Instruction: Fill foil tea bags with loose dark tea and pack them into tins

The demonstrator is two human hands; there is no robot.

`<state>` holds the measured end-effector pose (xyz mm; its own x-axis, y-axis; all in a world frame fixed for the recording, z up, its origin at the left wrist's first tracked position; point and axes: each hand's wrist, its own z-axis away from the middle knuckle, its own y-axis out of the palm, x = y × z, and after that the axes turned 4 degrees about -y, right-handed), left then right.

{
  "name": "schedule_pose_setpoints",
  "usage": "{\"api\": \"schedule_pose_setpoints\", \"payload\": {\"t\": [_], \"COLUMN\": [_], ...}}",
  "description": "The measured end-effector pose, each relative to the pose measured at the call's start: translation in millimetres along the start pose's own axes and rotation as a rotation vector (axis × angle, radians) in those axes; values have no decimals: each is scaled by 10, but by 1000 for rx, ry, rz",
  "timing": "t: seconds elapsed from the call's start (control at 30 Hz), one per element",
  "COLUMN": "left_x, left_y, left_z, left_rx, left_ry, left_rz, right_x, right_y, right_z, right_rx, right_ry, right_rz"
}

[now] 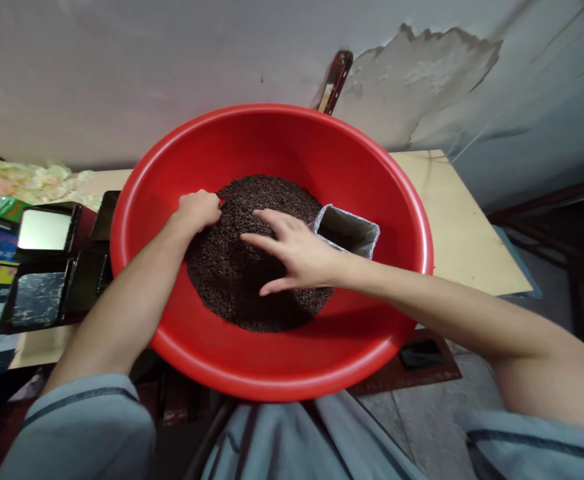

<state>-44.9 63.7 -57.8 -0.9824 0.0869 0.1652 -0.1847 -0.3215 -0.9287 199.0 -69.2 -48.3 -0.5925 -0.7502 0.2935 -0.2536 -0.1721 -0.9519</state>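
Observation:
A wide red basin (272, 363) holds a round heap of dark brown, loose, tea-like bits (262, 190). My left hand (199, 210) is at the heap's left edge, fingers curled in and their tips hidden; what they hold, if anything, does not show. Over the middle of the heap, my right hand (297, 253) is spread, fingers apart and nothing in it. Just beyond that wrist, an open-topped, silvery square container (349, 230) leans inside the basin, against the heap's right side.
Several dark rectangular tins (39, 297) stand left of the basin, near pale artificial-looking flowers (47, 183). Beneath is a light wooden board (465, 227). A dark phone-like slab (421, 355) lies below the basin's right rim. Behind rises a wall with peeling paint (422, 73).

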Motion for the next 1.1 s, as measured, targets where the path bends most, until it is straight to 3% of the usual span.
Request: {"api": "schedule_pose_setpoints", "payload": {"t": [0.1,0.23,0.4,0.67,0.77,0.93,1.1], "left_x": [65,182,193,193,238,253,217], "left_y": [-57,-64,-97,-84,-84,-118,-166], "left_z": [46,10,-49,-51,-93,-130,-97], "left_rx": [-32,-59,-72,-77,-60,30,65], "left_ry": [11,62,206,221,220,241,234], "left_rz": [55,127,154,102,130,119,108], "right_x": [80,44,-3,-82,-123,-404,-757], "right_y": [407,648,521,293,70,-342,-413], "right_z": [-345,-374,-386,-500,-418,65,676], "right_rx": [164,190,256,221,130,-213,-510], "right_ry": [-2,11,-40,-46,-26,49,276], "right_rz": [38,84,92,80,19,-237,-505]}}
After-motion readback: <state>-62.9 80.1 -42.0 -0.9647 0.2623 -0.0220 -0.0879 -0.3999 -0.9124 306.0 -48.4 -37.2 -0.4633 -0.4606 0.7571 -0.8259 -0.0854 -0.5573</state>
